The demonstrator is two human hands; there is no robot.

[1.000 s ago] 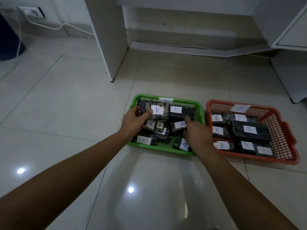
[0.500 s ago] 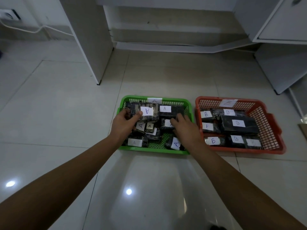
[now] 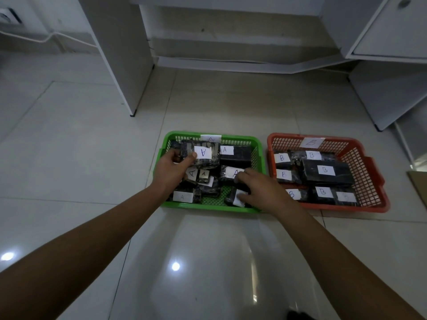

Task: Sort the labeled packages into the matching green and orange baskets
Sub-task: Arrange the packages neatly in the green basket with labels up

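Observation:
A green basket (image 3: 260, 153) on the floor holds several black wrapped packages with white "A" labels. Right of it an orange basket (image 3: 372, 167) holds several black packages labelled "B" (image 3: 325, 172). My left hand (image 3: 171, 172) grips a wrapped "A" package (image 3: 202, 153) at the green basket's far left, thumb on its label. My right hand (image 3: 261, 188) lies over the basket's near right, its curled fingers on an "A" package (image 3: 231, 174) and its thumb on another package (image 3: 233, 197) below; whether it grips either is unclear.
White furniture stands beyond the baskets: a desk leg (image 3: 124, 65) at far left and a cabinet (image 3: 392, 42) at far right. A cable (image 3: 46, 39) runs along the left wall. Glossy tile floor (image 3: 208, 262) lies between me and the baskets.
The view shifted and the baskets sit more central. My right hand slid slightly down and towards me over the A packages. My left hand still holds its A package.

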